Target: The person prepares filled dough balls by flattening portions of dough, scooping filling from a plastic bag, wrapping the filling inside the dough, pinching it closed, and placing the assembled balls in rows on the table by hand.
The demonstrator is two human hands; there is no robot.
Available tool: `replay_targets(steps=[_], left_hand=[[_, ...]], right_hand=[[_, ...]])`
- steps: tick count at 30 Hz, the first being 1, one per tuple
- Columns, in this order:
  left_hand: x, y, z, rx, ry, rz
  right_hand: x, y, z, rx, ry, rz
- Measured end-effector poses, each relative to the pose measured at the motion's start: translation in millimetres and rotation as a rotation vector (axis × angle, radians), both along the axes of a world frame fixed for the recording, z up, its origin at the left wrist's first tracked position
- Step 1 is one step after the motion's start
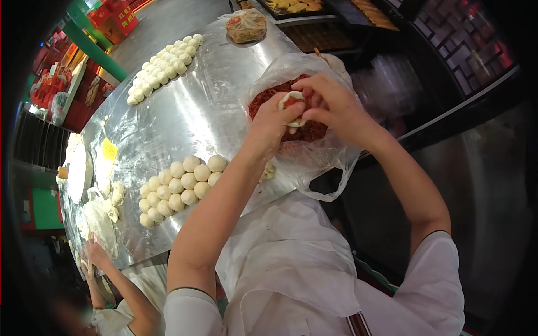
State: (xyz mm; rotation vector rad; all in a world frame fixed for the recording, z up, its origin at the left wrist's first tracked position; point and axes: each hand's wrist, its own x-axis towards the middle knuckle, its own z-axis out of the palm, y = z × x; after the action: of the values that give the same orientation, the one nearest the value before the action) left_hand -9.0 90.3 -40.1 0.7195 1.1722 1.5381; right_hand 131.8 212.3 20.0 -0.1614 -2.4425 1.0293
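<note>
My left hand (270,124) is closed around a small white dough wrapper (284,103) with reddish filling in its middle. Curled against the other side of the wrapper is my right hand (332,105), its fingertips and thumb at the dough's edge. Both hands are above an open clear plastic bag (305,154) on the metal table. Dark red shredded filling (266,99) fills the bag and shows around my fingers. Part of the wrapper is hidden by my fingers.
Smooth dough balls (189,180) lie in rows left of my forearm; paler pieces (162,68) sit farther back. A bagged lump (246,26) stands at the metal table's (224,101) far edge. At lower left, a co-worker's hands (95,255) are near floury dough and a yellow scraper (109,150).
</note>
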Motion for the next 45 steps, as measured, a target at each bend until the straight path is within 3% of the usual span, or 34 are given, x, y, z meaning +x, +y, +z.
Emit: replay_targets(steps=[2,4,8,13,14,16,20,23,25,29,31,33,35,38,42,45], left_hand=[[-3,0,-6,0.008,-0.026,0.050],[-1,-2,-3,0.044,-0.085,0.162],[-2,-7,5,0.027,-0.065,0.159],[7,-2,10,0.224,-0.426,0.110],[8,-4,14,0.227,-0.426,0.108],[9,-8,20,0.213,-0.405,0.075],[7,-8,9,0.237,-0.311,0.045],[1,-16,13,0.083,-0.152,0.185],[-3,-21,15,0.130,-0.284,0.205],[0,-25,20,0.170,-0.388,0.095],[14,-21,20,0.241,-0.328,0.081],[21,-28,25,0.158,-0.210,0.141],[24,-34,30,0.098,-0.115,0.193],[11,-47,25,0.114,-0.169,0.094],[15,-65,38,0.197,-0.336,-0.006],[9,-73,22,0.069,-0.118,0.127]], right_hand=[[5,6,2,-0.137,-0.095,-0.046],[10,13,-3,0.015,-0.096,-0.033],[14,13,-20,0.164,-0.160,-0.026],[11,-2,-32,0.393,0.116,-0.160],[11,-4,-28,0.396,0.116,-0.161],[10,-7,-18,0.127,0.040,-0.147],[6,-4,-14,0.092,0.025,-0.160],[9,3,-16,0.206,0.032,-0.215],[11,7,-23,0.287,-0.081,-0.129],[5,-12,-28,0.421,-0.021,-0.129],[-2,-20,-26,0.180,-0.003,-0.042],[-7,-37,-21,0.157,-0.007,-0.029],[-12,-51,-21,0.074,0.170,-0.021],[-16,-57,-26,-0.083,0.159,-0.036],[-19,-59,-19,-0.089,0.099,-0.017],[-28,-69,-22,-0.149,0.105,0.038]])
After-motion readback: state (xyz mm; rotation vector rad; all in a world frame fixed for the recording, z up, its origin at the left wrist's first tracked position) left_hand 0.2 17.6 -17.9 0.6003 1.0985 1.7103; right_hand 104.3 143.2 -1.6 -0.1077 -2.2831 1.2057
